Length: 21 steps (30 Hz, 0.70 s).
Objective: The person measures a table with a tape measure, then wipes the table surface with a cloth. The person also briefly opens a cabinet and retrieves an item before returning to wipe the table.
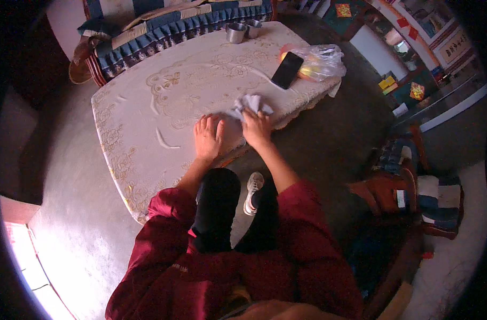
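Note:
My right hand (257, 127) grips a crumpled white cloth (253, 102) near the front edge of the table, its fingers pressed onto the fabric. To its left, my left hand (207, 137) lies palm down and holds nothing, with the thumb apart from the fingers. Both rest over a pale tablecloth (127, 120) patterned with gold flowers, which has several raised wrinkles. Beyond the white cloth lies a black smartphone (287, 70). A clear plastic bag (325, 62) with yellow and reddish contents sits beside the phone.
Two metal cups (236, 33) stand at the table's far edge. Behind them is a sofa (155, 34) with blue and cream covers. A wooden chair (391, 190) is at the right, near a cabinet (387, 52). My knees (218, 200) are close to the table's front edge.

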Each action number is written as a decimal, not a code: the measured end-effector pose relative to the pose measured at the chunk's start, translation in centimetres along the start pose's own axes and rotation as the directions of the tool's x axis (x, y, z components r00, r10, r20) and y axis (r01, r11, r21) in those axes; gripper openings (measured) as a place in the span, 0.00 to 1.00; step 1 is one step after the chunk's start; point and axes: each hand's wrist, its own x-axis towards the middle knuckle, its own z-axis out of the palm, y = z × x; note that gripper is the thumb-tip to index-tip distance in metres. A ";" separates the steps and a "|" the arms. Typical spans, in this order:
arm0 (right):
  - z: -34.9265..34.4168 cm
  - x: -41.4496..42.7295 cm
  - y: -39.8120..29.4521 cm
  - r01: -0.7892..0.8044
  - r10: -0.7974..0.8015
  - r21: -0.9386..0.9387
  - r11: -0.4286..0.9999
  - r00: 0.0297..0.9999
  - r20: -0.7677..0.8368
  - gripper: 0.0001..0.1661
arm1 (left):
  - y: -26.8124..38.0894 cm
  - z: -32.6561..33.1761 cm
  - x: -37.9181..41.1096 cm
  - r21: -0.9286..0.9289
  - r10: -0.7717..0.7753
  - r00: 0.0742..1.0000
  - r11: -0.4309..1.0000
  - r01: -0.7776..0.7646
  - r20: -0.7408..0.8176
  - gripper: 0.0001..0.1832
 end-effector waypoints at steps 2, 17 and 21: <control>-0.5 -2.7 -2.8 0.041 -0.047 0.071 0.997 0.995 0.085 0.20 | 0.3 -0.5 -0.1 -0.080 -0.048 0.999 0.996 0.049 0.015 0.19; -3.4 -5.0 -1.7 0.063 -0.054 0.098 0.993 0.994 -0.096 0.17 | -1.5 0.5 -0.3 -0.036 0.084 0.993 0.995 -0.088 -0.082 0.15; -3.2 -3.9 -0.9 0.054 -0.054 0.070 0.996 0.999 -0.005 0.19 | -0.4 1.1 -0.3 -0.057 0.056 0.994 0.996 -0.061 -0.093 0.15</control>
